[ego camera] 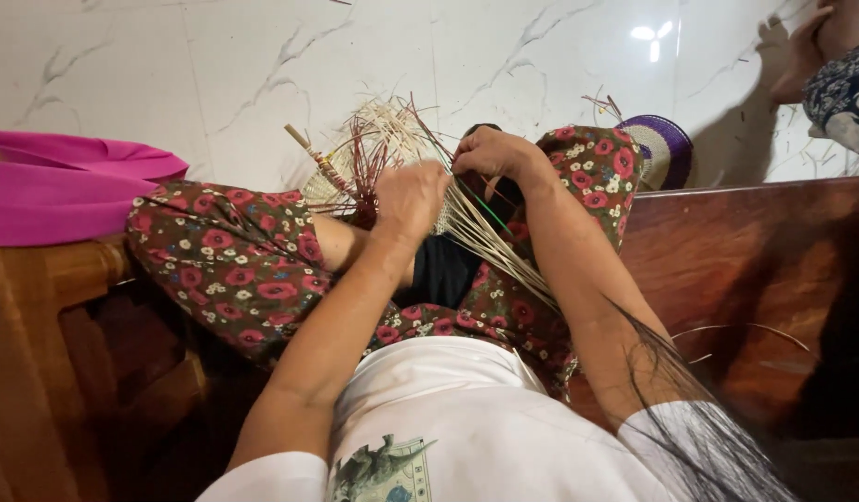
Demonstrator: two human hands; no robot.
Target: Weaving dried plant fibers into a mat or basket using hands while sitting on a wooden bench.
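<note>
A half-woven basket (350, 167) of pale and dark red straw rests on my lap, loose strands fanning out from it. My left hand (409, 200) is closed over its woven edge, knuckles toward the camera. Just to the right, my right hand (492, 153) pinches a bundle of long pale strands (499, 244) that trail down across my right forearm. A thin green strand runs among them. My crossed legs in floral red trousers (234, 265) lie beneath the work.
I sit on a dark wooden bench (745, 270) with a wooden armrest (39, 307) at left. Pink cloth (57, 186) lies at left. A purple woven piece (666, 149) rests on the white marble floor (215, 65). Another person's feet (820, 46) show at top right.
</note>
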